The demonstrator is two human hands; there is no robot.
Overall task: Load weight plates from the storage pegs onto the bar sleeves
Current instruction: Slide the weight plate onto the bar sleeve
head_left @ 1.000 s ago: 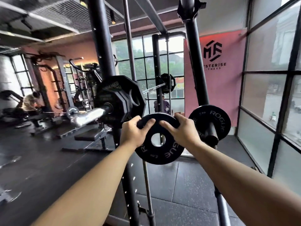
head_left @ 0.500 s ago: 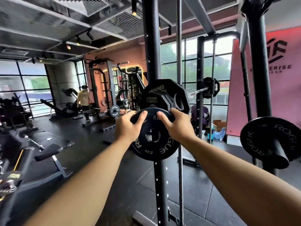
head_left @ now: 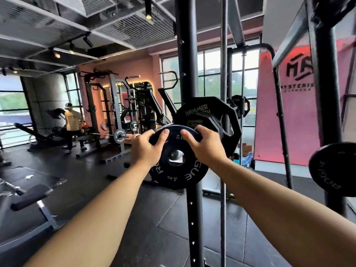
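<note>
A small black Rogue weight plate (head_left: 185, 175) is held upright in front of me, thumbs on its face. My left hand (head_left: 145, 149) grips its upper left rim and my right hand (head_left: 207, 146) its upper right rim. Through the plate's centre hole the rounded end of the bar sleeve (head_left: 174, 155) shows. Directly behind stands a large black Hammer Strength plate (head_left: 211, 116), loaded on the bar. A second small Rogue plate (head_left: 331, 170) hangs on a storage peg at the right edge.
A black rack upright (head_left: 189, 70) and a thin steel guide rod (head_left: 223, 54) rise just behind the plates. A bench (head_left: 32, 195) stands at lower left. Another person (head_left: 72, 122) is far left by other racks. A pink banner (head_left: 289, 105) and windows are behind.
My view has swung left, so the storage peg plate slid to the right edge. Both hands carried the small plate up in front of the large Hammer plate, its hole now lined with the sleeve end.
</note>
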